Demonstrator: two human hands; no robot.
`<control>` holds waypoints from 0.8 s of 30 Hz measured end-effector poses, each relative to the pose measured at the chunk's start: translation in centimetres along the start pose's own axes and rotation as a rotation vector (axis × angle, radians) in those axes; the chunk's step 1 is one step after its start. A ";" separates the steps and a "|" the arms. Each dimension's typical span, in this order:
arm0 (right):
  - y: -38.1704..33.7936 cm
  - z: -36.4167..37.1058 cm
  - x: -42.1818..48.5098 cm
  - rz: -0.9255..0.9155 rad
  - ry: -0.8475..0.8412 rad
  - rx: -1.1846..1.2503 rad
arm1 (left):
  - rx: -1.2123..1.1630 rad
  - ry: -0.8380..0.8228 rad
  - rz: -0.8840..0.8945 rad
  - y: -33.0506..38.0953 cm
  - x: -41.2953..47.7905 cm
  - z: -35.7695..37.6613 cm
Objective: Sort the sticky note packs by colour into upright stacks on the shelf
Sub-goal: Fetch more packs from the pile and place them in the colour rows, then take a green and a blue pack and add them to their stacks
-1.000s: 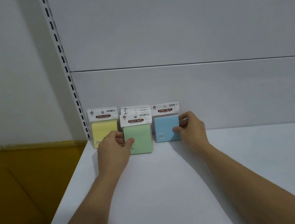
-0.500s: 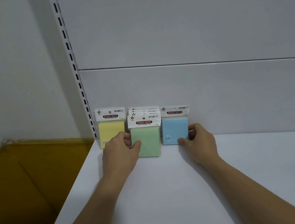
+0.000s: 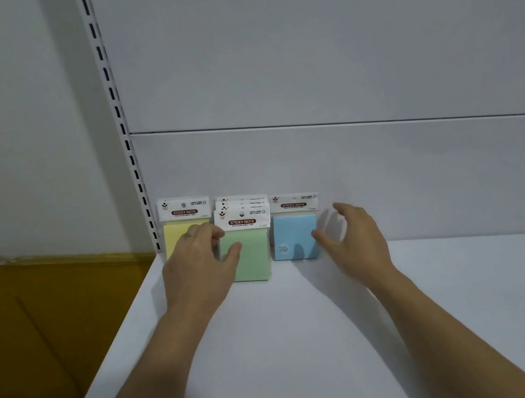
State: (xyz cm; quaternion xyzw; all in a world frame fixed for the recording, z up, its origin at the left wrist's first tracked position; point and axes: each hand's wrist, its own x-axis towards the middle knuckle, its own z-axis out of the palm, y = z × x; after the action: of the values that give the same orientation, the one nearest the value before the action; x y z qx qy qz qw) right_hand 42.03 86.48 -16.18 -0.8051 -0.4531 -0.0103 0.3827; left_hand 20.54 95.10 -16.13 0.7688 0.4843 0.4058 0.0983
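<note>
Closed at the rear by the back panel (image 3: 373, 187), full width. Closed at the rear left corner by the slotted upright (image 3: 129, 151). Along the panel's foot, left to right: yellow sticky note pack (image 3: 176, 239), green sticky note stack (image 3: 254, 259), blue sticky note pack (image 3: 290, 236), all upright. Narrow gap between yellow and green, filled by fingers of the left hand (image 3: 197, 272), thumb on the green front. Narrow slot between green and blue, free. Just right of the blue pack, taken up by the right hand (image 3: 357, 242), fingers spread. Beyond that, open along the shelf board (image 3: 479, 301) to the right edge of view. Open in front of the packs, save for both forearms (image 3: 448, 324). Open above the packs. Drop-off past the board's left edge.
</note>
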 end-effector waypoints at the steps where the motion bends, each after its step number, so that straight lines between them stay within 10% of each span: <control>1: -0.2 -0.8 -0.1 -0.021 -0.020 -0.028 | -0.004 -0.006 0.036 0.6 -0.2 0.1; 24: 15.0 -22.5 -5.0 0.173 0.062 -0.359 | -0.004 -0.502 0.650 25.6 -3.7 10.2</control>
State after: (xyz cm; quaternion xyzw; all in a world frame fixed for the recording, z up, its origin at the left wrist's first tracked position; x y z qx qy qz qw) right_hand 57.62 64.34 -11.16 -0.8956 -0.3613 -0.0826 0.2463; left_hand 44.15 81.39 -10.76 0.9568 0.1765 0.2163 0.0816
